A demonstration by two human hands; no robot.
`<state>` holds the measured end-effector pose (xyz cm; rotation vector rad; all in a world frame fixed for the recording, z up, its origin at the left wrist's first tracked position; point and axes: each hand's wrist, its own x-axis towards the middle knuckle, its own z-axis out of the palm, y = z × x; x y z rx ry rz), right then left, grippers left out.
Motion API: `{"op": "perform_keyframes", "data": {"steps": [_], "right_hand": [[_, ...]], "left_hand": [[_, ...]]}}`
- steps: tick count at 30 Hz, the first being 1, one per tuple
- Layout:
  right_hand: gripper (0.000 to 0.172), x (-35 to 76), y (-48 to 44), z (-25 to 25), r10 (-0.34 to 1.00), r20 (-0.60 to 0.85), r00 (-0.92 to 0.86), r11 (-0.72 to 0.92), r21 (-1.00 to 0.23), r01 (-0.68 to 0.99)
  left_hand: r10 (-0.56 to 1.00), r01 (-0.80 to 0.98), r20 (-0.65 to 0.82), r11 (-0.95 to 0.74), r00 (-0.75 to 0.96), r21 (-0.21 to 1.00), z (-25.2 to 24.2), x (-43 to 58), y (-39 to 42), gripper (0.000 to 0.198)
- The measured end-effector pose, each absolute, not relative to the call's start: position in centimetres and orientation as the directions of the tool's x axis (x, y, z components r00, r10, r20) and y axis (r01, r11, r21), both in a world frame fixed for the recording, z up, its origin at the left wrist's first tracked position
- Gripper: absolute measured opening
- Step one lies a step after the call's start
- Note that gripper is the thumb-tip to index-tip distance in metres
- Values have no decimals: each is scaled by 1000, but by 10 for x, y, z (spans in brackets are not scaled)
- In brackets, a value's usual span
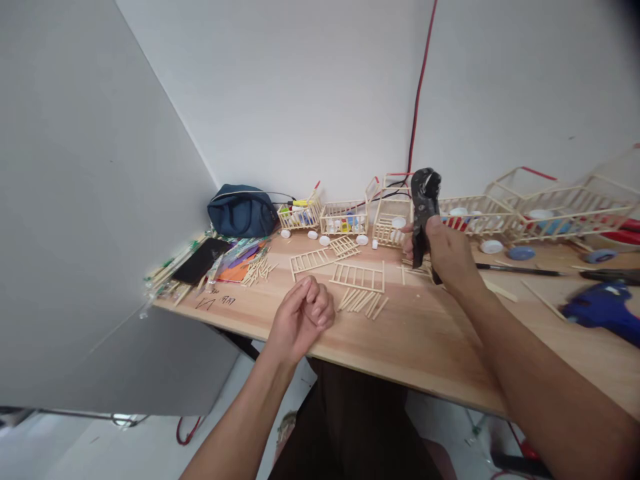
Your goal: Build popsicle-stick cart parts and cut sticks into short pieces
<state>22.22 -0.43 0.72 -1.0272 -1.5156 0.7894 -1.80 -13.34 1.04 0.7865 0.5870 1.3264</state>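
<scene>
My right hand (447,257) is raised over the back of the table, its fingers wrapped round a black plier-like hand tool (424,207) held upright. My left hand (305,313) hovers at the front edge with its fingers curled closed, palm side partly showing; nothing is visible in it. Just beyond it lie ladder-like stick frames (359,277), one by a small grid panel (345,247). A row of short cut sticks (363,302) rests to the right of my left hand. More loose sticks (257,270) are scattered to the left.
Small stick-built carts (344,217) with bottle-cap wheels line the wall. A blue bag (243,210) and a black phone-like slab (201,259) occupy the left end. A blue glue gun (603,307) lies at the right. A red cable (420,87) runs down the wall.
</scene>
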Motion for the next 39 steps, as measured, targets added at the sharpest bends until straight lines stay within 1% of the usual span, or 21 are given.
{"op": "perform_keyframes", "data": {"steps": [7, 11, 14, 16, 19, 21, 26, 29, 35, 39], "right_hand": [[64, 227, -2, 2, 886, 463, -34, 451, -841, 299], [63, 232, 4, -2, 855, 515, -65, 484, -747, 456], [62, 234, 7, -4, 842, 533, -85, 494, -697, 520], [61, 235, 8, -5, 838, 538, -97, 499, -680, 538], [60, 236, 10, -7, 844, 527, -97, 483, -671, 563], [60, 237, 12, -9, 853, 514, -89, 464, -671, 579], [58, 239, 15, -12, 860, 504, -85, 452, -673, 585], [58, 239, 15, -12, 859, 506, -82, 453, -673, 585], [63, 240, 22, -18, 839, 543, -43, 462, -667, 584], [64, 240, 24, -18, 832, 553, -38, 460, -650, 605]], "left_hand": [[971, -562, 162, -36, 176, 826, 22, -5, -158, 43], [970, -557, 191, -76, 151, 827, 19, -1, -162, 43], [971, -589, 183, -58, 154, 806, 15, -2, -163, 44], [975, -606, 160, -35, 153, 795, 13, -5, -162, 39], [985, -591, 120, -23, 124, 806, 12, -15, -160, 18], [990, -561, 109, -44, 84, 827, 12, -23, -158, 19], [991, -443, 130, -133, -38, 886, 13, -46, -156, 19], [982, -344, 153, -181, -107, 921, 13, -64, -150, 21], [930, -72, 254, -282, -267, 957, 25, -119, -116, 26], [911, 138, 285, -254, -299, 957, 33, -151, -96, 26]]}}
